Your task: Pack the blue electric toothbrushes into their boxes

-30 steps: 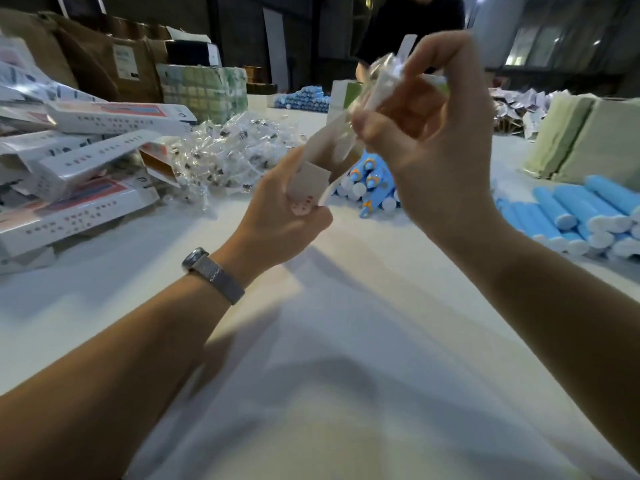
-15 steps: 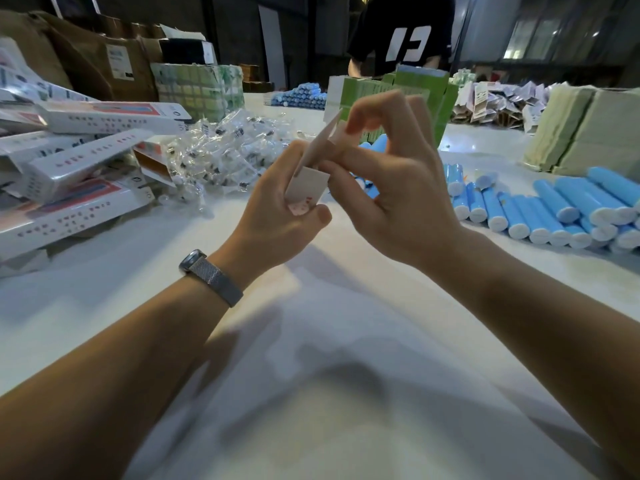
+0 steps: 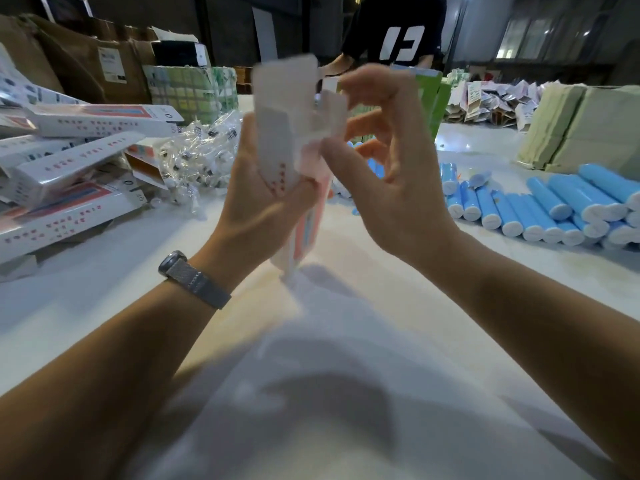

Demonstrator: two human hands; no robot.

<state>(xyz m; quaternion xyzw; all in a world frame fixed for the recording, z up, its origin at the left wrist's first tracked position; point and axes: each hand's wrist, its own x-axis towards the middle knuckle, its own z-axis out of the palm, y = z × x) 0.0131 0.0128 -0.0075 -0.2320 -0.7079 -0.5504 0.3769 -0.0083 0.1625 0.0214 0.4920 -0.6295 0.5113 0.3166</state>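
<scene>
Left hand grips the upright box; right hand pinches its top flap—best tucked squarely above that grip.

A white tabletop carries a heap of small clear plastic packets left of centre. Far left stand brown cardboard cartons. At far right sit stacks of pale green paper, with loose printed leaflets beside them. A person in a black numbered shirt stands across the tabletop.
</scene>
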